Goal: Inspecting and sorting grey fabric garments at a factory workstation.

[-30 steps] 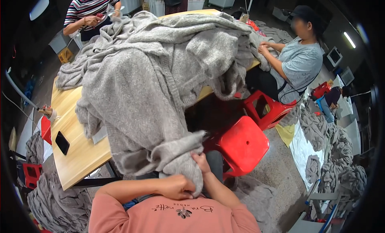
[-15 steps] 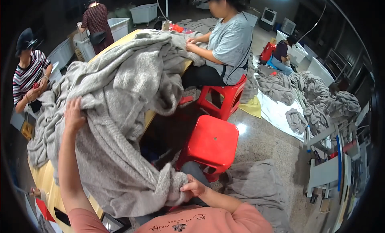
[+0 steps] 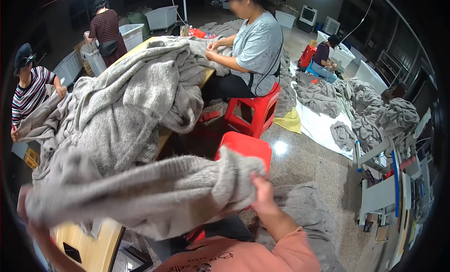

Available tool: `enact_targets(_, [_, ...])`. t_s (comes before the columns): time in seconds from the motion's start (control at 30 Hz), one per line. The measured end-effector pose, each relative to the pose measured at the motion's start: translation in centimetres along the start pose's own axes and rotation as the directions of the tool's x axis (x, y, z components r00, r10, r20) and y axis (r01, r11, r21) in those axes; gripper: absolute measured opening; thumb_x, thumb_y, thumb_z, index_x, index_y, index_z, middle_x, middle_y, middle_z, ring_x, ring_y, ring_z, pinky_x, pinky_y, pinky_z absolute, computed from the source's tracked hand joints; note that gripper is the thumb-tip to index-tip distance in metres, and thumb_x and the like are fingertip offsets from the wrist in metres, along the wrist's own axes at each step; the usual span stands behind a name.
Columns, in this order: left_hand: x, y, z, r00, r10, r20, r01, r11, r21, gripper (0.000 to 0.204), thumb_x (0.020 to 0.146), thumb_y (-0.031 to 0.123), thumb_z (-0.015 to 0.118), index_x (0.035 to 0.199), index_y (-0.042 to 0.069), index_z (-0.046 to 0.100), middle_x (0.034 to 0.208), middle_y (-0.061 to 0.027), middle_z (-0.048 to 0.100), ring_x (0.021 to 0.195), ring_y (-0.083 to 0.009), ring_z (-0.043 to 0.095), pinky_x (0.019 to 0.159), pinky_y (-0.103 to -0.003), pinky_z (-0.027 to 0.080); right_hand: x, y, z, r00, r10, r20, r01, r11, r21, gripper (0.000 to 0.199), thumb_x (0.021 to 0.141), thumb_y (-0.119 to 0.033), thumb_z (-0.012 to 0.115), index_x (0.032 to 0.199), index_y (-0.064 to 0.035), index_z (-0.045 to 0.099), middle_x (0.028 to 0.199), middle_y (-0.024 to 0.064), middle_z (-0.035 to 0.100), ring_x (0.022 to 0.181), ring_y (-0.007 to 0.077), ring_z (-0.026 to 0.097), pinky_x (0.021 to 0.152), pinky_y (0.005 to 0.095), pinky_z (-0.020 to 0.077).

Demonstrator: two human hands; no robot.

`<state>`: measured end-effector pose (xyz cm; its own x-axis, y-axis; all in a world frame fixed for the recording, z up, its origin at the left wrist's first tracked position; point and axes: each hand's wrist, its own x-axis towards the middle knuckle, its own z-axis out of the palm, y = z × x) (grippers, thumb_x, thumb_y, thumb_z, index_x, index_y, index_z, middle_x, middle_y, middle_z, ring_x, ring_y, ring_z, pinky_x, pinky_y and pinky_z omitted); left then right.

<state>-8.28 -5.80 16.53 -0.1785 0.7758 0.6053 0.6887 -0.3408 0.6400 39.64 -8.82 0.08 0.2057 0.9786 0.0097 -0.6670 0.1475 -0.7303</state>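
A fluffy grey knit garment [image 3: 154, 194] is stretched sideways between my hands, lifted in front of my body. My right hand [image 3: 263, 190] grips its bunched right end, thumb on top. At the far left, my left hand [image 3: 26, 208] is blurred by motion and partly behind the cloth, closed on the other end. Past the garment, a heap of similar grey knits [image 3: 117, 117] covers the wooden table [image 3: 89, 241]. A dark phone-like object [image 3: 71, 253] lies on the table's near part.
A red stool [image 3: 248, 145] stands beyond my right hand. On another red stool [image 3: 255, 112] a person in grey [image 3: 260, 47] handles cloth at the table. A person in stripes [image 3: 35, 91] holds knitwear at the left. Grey cloth [image 3: 304, 211] lies right of me; more piles [image 3: 365, 103] lie farther right.
Both hands have raised the garment off the heap and stretched it across. My left hand swung down and left; my right moved right and up. The striped person now spreads a grey piece.
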Motion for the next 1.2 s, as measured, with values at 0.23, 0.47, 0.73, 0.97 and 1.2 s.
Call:
enact_targets(0.23, [-18.3,-8.3,0.7,0.990,-0.094,-0.106,0.126,0.922,0.366,0.011,0.072,0.012,0.046,0.077,0.004,0.053,0.066,-0.0067,0.053,0.062,-0.0184,0.053,0.052,-0.032,0.038,-4.3,-1.5,-1.5,0.577,0.096,0.811,-0.328,0.937,0.122,0.039,0.075,-0.016,0.055,0.109,0.0007,0.047,0.099,0.0148,0.055,0.081,0.0241,0.056,0.071,0.0330,0.0448])
enact_targets(0.47, [-30.7,-15.6,9.2,0.931,-0.133,0.339,-0.056,0.867,0.495,0.005,0.066,0.004,0.053,0.067,0.003,0.048,0.051,-0.0166,0.045,0.047,-0.0328,0.047,0.042,-0.041,0.033,-3.8,8.9,-10.5,0.782,0.619,0.075,0.101,-0.007,-0.995,0.039,0.071,-0.010,0.053,0.109,-0.0040,0.049,0.098,0.0164,0.054,0.090,0.0278,0.052,0.077,0.0338,0.0411])
enact_targets(0.73, [-31.7,-12.2,9.0,0.733,-0.559,0.388,0.443,0.824,0.352,0.014,0.071,0.008,0.056,0.080,-0.003,0.057,0.058,-0.0136,0.057,0.051,-0.0233,0.055,0.048,-0.034,0.041,-0.2,13.1,-9.2,0.564,0.674,0.477,0.313,0.360,-0.879,0.036,0.076,-0.019,0.053,0.109,-0.0051,0.049,0.095,0.0185,0.057,0.088,0.0356,0.053,0.075,0.0409,0.0417])
enact_targets(0.97, [-29.4,-6.8,8.2,0.877,-0.455,0.155,0.310,0.782,0.541,0.029,0.083,0.022,0.048,0.078,-0.005,0.057,0.062,-0.0154,0.055,0.057,-0.0235,0.052,0.055,-0.035,0.039,2.5,20.4,-4.7,0.587,0.785,0.198,0.530,-0.187,-0.827,0.060,0.070,-0.051,0.057,0.098,0.0010,0.054,0.092,0.0190,0.060,0.091,0.0308,0.057,0.074,0.0403,0.0459])
enact_targets(1.2, [-25.4,-6.0,12.6,0.816,-0.519,0.256,0.515,0.853,0.086,0.020,0.081,0.014,0.050,0.088,-0.001,0.061,0.076,-0.0120,0.061,0.067,-0.0198,0.057,0.065,-0.030,0.046,3.2,26.7,-7.3,0.469,0.856,0.220,0.665,-0.178,-0.725,0.019,0.075,-0.014,0.046,0.085,-0.0015,0.057,0.085,0.0182,0.061,0.080,0.0316,0.060,0.064,0.0408,0.0487])
